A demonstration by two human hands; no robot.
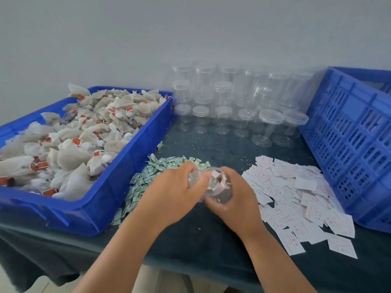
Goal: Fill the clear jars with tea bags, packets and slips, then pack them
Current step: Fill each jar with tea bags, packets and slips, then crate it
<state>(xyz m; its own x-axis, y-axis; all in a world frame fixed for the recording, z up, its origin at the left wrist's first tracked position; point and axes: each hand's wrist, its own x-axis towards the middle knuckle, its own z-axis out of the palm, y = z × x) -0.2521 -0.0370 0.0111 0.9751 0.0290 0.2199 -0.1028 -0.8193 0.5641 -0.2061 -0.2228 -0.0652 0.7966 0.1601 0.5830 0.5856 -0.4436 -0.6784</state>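
Note:
A clear jar (218, 193) lies tilted between both hands over the dark table, with a white slip showing inside its mouth. My right hand (237, 199) grips the jar's body from the right. My left hand (175, 187) has its fingers curled at the jar's mouth; what they pinch is blurred. A blue tray (118, 187) on the left is heaped with tea bags (69, 144) carrying red tags. Green-and-white packets (148, 176) lie in a pile behind my left hand. White slips (296, 195) with red print are spread to the right.
Several clear lidded jars (232, 106) stand stacked against the back wall. A blue slatted crate (351, 149) stands on the right edge. The table (201, 246) has a dark cloth with small crumbs on it.

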